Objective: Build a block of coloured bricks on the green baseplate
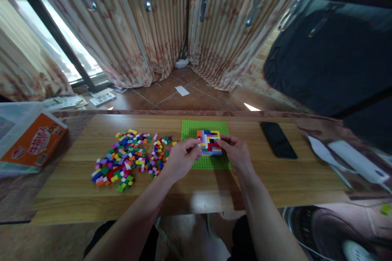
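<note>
While a brick build (210, 146) sat on a green baseplate (189, 129), the left hand (181, 158) and right hand (239, 155) flanked it, fingers bent (grip unclear), apparently for steadiness.

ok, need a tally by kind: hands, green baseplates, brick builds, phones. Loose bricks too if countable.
Hands (left hand, right hand): 2
Green baseplate: 1
Brick build: 1
Phone: 1
Total: 5, excluding the loose bricks, which are too small and heaped to count.
</note>
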{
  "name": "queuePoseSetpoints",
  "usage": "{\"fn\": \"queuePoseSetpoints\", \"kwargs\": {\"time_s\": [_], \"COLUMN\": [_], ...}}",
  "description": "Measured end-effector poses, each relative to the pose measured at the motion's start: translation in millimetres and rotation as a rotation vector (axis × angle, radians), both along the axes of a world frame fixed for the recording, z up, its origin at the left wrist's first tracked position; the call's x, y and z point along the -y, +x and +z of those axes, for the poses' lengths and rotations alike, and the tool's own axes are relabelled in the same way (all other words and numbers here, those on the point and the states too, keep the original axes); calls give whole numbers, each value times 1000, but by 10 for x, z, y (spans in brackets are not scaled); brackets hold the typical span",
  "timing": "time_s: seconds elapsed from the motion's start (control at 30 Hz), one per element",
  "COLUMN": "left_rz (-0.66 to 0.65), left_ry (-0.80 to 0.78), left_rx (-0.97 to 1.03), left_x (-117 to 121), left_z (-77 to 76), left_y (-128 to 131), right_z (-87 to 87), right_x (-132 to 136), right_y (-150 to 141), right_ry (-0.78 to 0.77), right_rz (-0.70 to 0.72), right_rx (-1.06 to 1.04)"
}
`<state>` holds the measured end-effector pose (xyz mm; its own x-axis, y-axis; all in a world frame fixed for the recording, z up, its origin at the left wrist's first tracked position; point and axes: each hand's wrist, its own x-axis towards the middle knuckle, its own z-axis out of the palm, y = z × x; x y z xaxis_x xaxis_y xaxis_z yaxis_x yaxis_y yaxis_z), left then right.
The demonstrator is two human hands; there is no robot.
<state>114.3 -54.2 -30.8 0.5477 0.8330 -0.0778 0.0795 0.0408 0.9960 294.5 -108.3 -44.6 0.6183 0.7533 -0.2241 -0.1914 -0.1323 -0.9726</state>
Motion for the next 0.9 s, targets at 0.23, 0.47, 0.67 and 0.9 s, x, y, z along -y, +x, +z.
{"fn": "queuePoseSetpoints", "kwargs": {"time_s": [0.23, 0.47, 0.67, 0.9], "left_rz": [17, 59, 288, 563], "left_ry": [-8, 12, 56, 8], "left_rx": [8, 55, 100, 224], "left_x": [10, -53, -318, -525], "left_z": [35, 53, 177, 297], "left_y": [-15, -57, -344, -631], "right_z": [34, 63, 230, 115], "right_x": [77, 13, 64, 182], "right_y": [89, 73, -207, -862], "right_ry": [48, 67, 162, 287], "right_rz": [-15, -191, -264, 404], "right_rx": [-144, 168, 602, 848]}}
